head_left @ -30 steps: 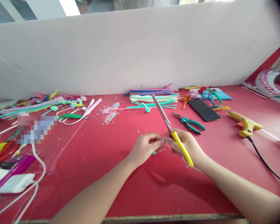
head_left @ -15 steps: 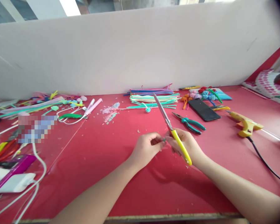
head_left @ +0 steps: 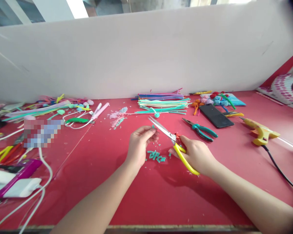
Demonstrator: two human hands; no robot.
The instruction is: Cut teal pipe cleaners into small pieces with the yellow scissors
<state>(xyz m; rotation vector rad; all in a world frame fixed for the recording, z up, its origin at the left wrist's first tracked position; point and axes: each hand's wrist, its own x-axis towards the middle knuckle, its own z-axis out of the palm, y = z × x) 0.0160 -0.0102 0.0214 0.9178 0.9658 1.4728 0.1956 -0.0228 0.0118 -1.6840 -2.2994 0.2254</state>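
Between the thumb and fingers of my left hand [head_left: 140,143] is a small teal piece [head_left: 153,127]. My right hand [head_left: 196,152] grips yellow-handled scissors [head_left: 171,138], whose slightly parted blades point up and left, close to the fingertips of my left hand. Several short teal cuttings [head_left: 157,156] lie in a loose pile on the red table [head_left: 127,201], between and below my hands. Another teal bit [head_left: 170,155] is by my right fingertips. Beyond the blades sits a small teal ball [head_left: 157,115] on a stem.
Bundled pipe cleaners [head_left: 163,103] lie at the white partition [head_left: 136,55]. Teal pliers [head_left: 201,130], a black phone [head_left: 217,116] and a yellow glue gun [head_left: 261,131] are on the right. A pink tool [head_left: 100,111], white cables [head_left: 47,167] and a purple item [head_left: 30,172] lie left.
My hands have moved apart, uncovering the teal cuttings. The scissors have turned from resting upright in my right hand to a working grip, blades parted beside my left fingers.
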